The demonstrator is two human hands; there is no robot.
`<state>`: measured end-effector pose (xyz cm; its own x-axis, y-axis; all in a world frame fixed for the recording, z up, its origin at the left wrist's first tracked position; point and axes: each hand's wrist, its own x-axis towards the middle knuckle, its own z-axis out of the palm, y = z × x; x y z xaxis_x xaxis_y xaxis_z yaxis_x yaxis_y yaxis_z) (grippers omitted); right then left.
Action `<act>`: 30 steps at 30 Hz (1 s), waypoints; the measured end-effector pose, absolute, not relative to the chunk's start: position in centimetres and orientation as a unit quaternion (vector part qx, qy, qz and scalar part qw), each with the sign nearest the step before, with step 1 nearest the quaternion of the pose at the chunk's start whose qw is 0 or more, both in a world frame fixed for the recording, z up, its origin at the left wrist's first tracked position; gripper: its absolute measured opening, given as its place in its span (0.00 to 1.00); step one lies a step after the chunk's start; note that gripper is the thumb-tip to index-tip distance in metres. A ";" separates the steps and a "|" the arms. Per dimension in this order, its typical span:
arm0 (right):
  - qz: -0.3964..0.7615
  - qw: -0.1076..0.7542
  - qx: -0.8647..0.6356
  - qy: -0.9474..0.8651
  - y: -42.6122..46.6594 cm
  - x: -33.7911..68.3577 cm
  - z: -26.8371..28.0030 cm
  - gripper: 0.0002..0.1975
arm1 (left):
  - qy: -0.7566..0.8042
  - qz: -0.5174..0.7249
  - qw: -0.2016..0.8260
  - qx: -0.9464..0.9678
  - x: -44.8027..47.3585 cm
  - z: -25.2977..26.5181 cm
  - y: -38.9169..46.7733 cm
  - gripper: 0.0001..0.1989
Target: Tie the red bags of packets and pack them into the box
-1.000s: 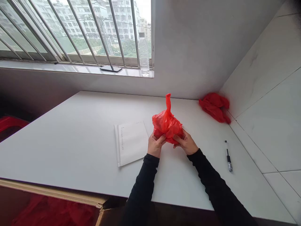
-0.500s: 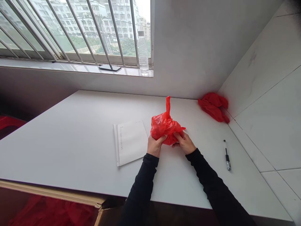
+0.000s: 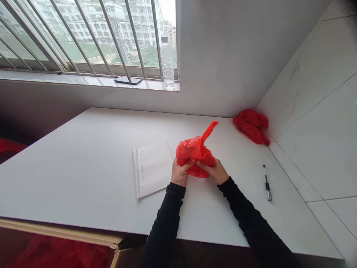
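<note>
Left hand and right hand grip red plastic bag from opposite sides, likely to steady its loose folds.

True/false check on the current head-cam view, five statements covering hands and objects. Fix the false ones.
1. The left hand and right hand both hold the crumpled red plastic bag. True.
2. The clear plastic bottle lies on its side. False: it stands upright.
3. The slim black-and-clear pen lies on the white table. True.
4. The flat white rectangular item is beside the right hand. False: it's beside the left.
5. A crumpled red bundle lies near the tiled wall. True.
</note>
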<state>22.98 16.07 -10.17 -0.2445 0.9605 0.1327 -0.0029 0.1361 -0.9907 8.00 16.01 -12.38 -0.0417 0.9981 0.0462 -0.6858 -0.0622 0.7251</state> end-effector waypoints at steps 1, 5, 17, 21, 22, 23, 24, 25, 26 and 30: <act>0.512 0.473 -0.412 -0.587 16.1 23.0 -10.3 0.17 | 0.268 0.665 0.635 0.289 8.1 -12.4 16.0 0.25; 0.497 0.514 -0.410 -0.566 16.2 23.0 -10.5 0.16 | 0.271 0.669 0.646 0.248 8.3 -12.6 16.0 0.21; 0.292 0.489 -0.462 -0.679 15.6 23.2 -9.6 0.16 | 0.375 0.671 0.448 0.457 7.1 -11.5 14.9 0.30; 0.363 0.469 -0.445 -0.671 15.4 23.2 -8.9 0.20 | 0.377 0.676 0.401 0.490 7.6 -11.5 14.7 0.19; 0.392 0.470 -0.450 -0.650 15.4 23.2 -8.8 0.23 | 0.383 0.678 0.382 0.497 7.7 -11.5 14.6 0.20; 0.421 0.469 -0.456 -0.628 15.4 23.3 -8.6 0.27 | 0.392 0.677 0.364 0.505 7.8 -11.5 14.4 0.22; 0.440 0.468 -0.465 -0.609 15.2 23.4 -8.5 0.30 | 0.402 0.675 0.346 0.514 7.9 -11.5 14.1 0.25; 0.446 0.468 -0.476 -0.596 15.0 23.6 -8.4 0.31 | 0.409 0.670 0.331 0.524 8.1 -11.4 13.7 0.25; 0.439 0.469 -0.490 -0.589 14.7 23.7 -8.4 0.32 | 0.413 0.665 0.319 0.535 8.4 -11.2 13.2 0.23; 0.254 0.514 -0.576 -0.582 13.2 24.1 -8.9 0.32 | 0.428 0.639 0.236 0.594 9.2 -10.2 11.5 0.14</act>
